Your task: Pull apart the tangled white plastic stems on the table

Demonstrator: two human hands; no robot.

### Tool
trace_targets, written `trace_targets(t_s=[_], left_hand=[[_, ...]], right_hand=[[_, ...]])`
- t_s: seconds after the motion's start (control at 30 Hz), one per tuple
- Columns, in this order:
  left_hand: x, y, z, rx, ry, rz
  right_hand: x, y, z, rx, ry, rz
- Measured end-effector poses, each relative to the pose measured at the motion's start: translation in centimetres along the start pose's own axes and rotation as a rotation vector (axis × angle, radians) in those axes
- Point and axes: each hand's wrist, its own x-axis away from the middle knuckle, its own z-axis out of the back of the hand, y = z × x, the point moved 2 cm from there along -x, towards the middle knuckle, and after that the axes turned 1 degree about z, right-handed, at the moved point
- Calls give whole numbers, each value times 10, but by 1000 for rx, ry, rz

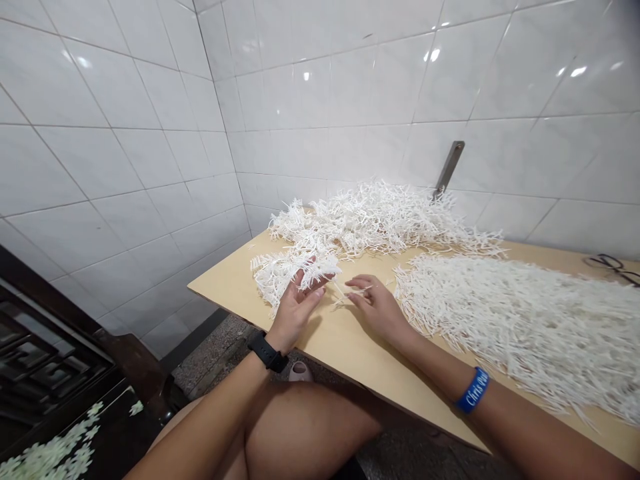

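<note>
My left hand point(293, 313), with a black watch on its wrist, is closed around a bunch of white branching plastic sprigs point(320, 268), palm turned up and fingers partly hidden by them. Just to its right, my right hand point(381, 308) pinches a thin white sprig point(340, 293) between thumb and fingers, a little above the table. A small heap of similar sprigs point(267, 277) lies against the left hand's far side. Behind both hands spreads a larger loose pile of white sprigs point(385, 217).
A broad, flatter layer of white sprigs point(510, 313) covers the right of the wooden table point(325, 340). Dark-framed glasses point(613, 267) lie at the far right. A metal bar point(450, 167) stands by the tiled wall. Pale flower-shaped pieces point(60, 453) rest on a dark chair at lower left.
</note>
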Motion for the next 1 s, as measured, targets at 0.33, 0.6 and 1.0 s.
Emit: trace_targets(t_s=[0.33, 0.6, 1.0], left_hand=[[-10, 17, -2, -593, 7, -221], [-29, 40, -29, -1376, -401, -534], [-50, 60, -30, -1779, -876, -795]], right_hand=[[2, -27, 22, -238, -3, 171], [-31, -67, 34, -172, -398, 31], [-29, -89, 66, 75, -700, 64]])
